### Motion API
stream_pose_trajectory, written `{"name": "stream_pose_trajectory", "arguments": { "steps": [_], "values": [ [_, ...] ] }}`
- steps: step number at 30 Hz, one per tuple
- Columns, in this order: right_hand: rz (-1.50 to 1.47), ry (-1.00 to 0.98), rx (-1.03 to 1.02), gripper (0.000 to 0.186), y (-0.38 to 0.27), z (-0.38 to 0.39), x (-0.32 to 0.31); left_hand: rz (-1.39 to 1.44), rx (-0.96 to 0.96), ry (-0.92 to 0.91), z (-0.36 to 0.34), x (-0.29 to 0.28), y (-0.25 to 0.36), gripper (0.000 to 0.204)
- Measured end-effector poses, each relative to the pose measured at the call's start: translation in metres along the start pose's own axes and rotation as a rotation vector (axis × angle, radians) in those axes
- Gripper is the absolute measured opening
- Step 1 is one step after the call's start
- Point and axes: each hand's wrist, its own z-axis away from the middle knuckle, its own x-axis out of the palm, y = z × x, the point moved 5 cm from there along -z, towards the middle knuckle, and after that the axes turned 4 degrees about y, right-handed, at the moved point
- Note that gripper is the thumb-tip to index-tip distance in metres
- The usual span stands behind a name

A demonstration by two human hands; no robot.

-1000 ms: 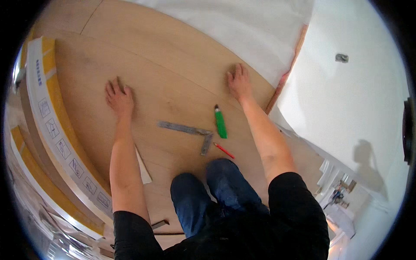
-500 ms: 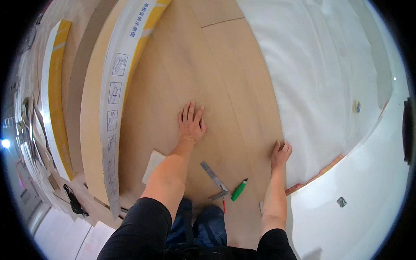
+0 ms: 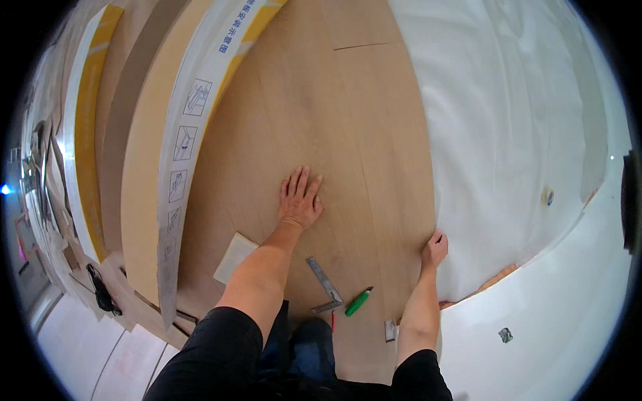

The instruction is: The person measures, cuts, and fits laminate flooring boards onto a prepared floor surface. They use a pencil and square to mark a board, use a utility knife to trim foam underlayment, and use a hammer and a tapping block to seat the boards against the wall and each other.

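Observation:
My left hand [image 3: 301, 200] lies spread flat on the light wood planks [image 3: 334, 120]. My right hand [image 3: 435, 248] is closed at their right edge, where a white sheet [image 3: 495, 134] begins; what its fingers hold, if anything, is hidden. Between my arms rest a metal square [image 3: 324, 287], a green knife [image 3: 358, 302] and a red pencil [image 3: 333, 322]. A pale square piece [image 3: 231, 260] lies beside my left forearm, and a small metal block [image 3: 390, 331] is next to my right forearm.
Long boxes with yellow edges [image 3: 177, 147] [image 3: 90, 147] and boards [image 3: 140, 134] line the left side. A black cable or tool [image 3: 101, 287] lies at lower left. A white wall [image 3: 542, 321] with a small wall opening [image 3: 505, 334] borders the right.
The view has turned from a second ago, bringing the left boxes higher into it. My right hand has curled further at the plank edge; my left hand's fingers are now spread flat.

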Motion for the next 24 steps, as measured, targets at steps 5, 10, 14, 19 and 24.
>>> {"name": "stream_pose_trajectory", "arguments": {
  "steps": [5, 10, 14, 19, 24],
  "values": [
    [-0.057, 0.038, -0.005, 0.052, 0.003, 0.001, -0.009, 0.001, -0.001, 0.016, -0.001, 0.002, 0.005, 0.06],
    [0.006, -0.021, -0.027, 0.057, 0.005, 0.002, -0.005, -0.011, 0.023, 0.089, 0.001, 0.002, 0.0, 0.062],
    [0.003, -0.02, 0.03, 0.059, 0.015, 0.004, -0.002, -0.011, 0.017, 0.053, -0.003, 0.0, 0.003, 0.064],
    [-0.009, 0.009, -0.018, 0.06, 0.027, 0.013, -0.017, 0.022, 0.046, 0.095, 0.006, 0.003, 0.005, 0.065],
    [-0.076, -0.164, -0.079, 0.06, 0.012, 0.001, -0.016, 0.02, 0.021, 0.071, 0.002, 0.001, 0.003, 0.061]
  ]
}}
